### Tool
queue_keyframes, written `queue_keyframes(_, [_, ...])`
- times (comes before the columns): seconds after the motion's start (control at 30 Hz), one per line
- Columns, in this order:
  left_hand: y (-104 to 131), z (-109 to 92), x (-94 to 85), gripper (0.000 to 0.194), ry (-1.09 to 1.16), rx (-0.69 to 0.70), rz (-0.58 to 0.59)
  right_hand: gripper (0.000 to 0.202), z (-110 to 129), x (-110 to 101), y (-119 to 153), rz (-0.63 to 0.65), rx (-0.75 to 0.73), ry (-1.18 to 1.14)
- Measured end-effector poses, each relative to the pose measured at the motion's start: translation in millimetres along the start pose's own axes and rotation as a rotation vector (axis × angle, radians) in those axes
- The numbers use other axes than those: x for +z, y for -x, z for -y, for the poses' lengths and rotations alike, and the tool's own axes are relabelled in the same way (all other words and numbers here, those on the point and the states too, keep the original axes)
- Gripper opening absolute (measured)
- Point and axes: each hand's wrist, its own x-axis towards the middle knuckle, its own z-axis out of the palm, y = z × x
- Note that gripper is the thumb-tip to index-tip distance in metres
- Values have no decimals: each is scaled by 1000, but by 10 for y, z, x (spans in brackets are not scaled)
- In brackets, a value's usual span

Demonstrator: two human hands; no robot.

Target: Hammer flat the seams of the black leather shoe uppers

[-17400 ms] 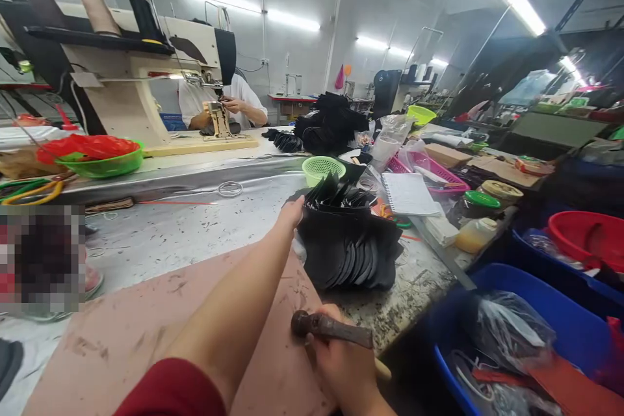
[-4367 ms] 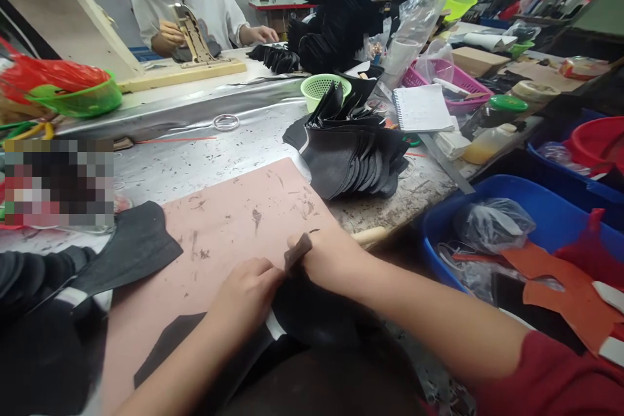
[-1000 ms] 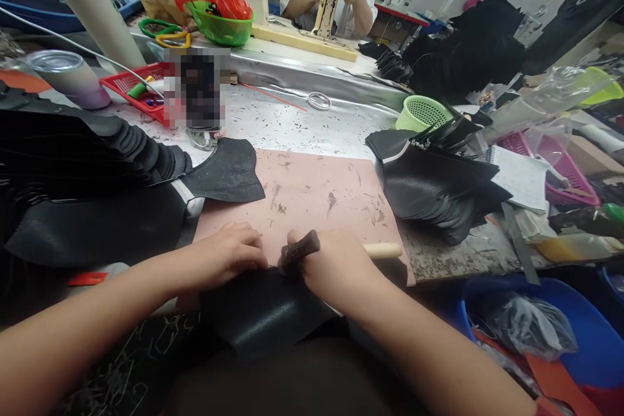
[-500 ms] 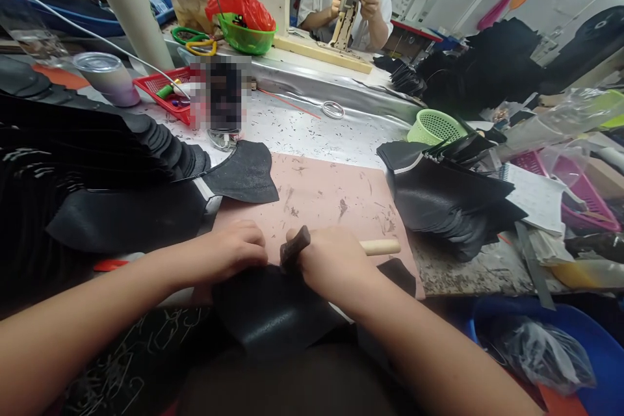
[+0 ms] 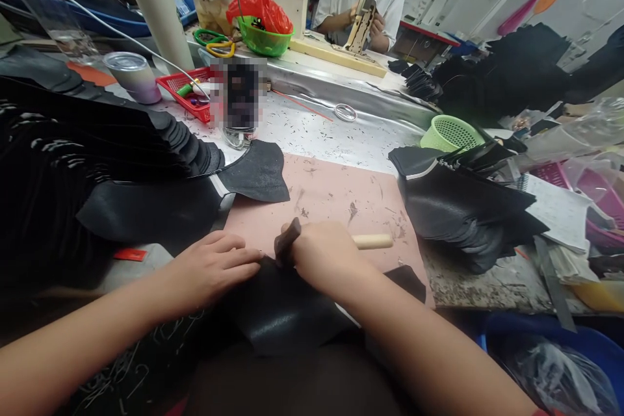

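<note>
My right hand (image 5: pixel 325 255) is wrapped round a hammer (image 5: pixel 373 242). The pale wooden handle sticks out to the right, and the dark head stands at the thumb side, low over the near edge of a pink work mat (image 5: pixel 341 185). Below it a black leather-like piece (image 5: pixel 287 315) hangs over the table edge toward me, with a white strip partly hidden by my right forearm. My left hand (image 5: pixel 214 266) lies with fingers stretched out at the top edge of that piece, just left of the hammer head. Its fingertips rest on or beside the piece.
Stacked black pieces stand at the left (image 5: pixel 146 211) and right (image 5: pixel 463 201) of the mat. Behind are a red basket (image 5: pixel 188 94), a tumbler (image 5: pixel 160 19) and a light green basket (image 5: pixel 451 133). A co-worker (image 5: pixel 336 3) sits across the table.
My left hand has shifted slightly left and its fingers have straightened. The hammer stays in my right hand, its head about where it was. The whole view has swung a little left.
</note>
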Motion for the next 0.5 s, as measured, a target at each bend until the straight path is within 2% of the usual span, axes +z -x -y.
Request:
queue_keyframes(0.1, [40,-55,24,32,-40,-35,-20,18,17,-9,-52,-68,9,-3])
queue_keyframes(0.23, [69,-122,24,34,-104,-74,-34,19,34,-49,-136,13,-7,2])
queue_keyframes(0.33, [30,-212,-40,29,-169,-134,-24,20,48,-57,-194,-40,-14,-4])
queue_keyframes(0.43, [-182,-421,-109,22,-142,-174,3,23,62,-6,-244,-67,3,-73])
queue_keyframes(0.5, [-428,-649,-89,20,-28,-113,11,21,43,23,-254,-33,9,-107])
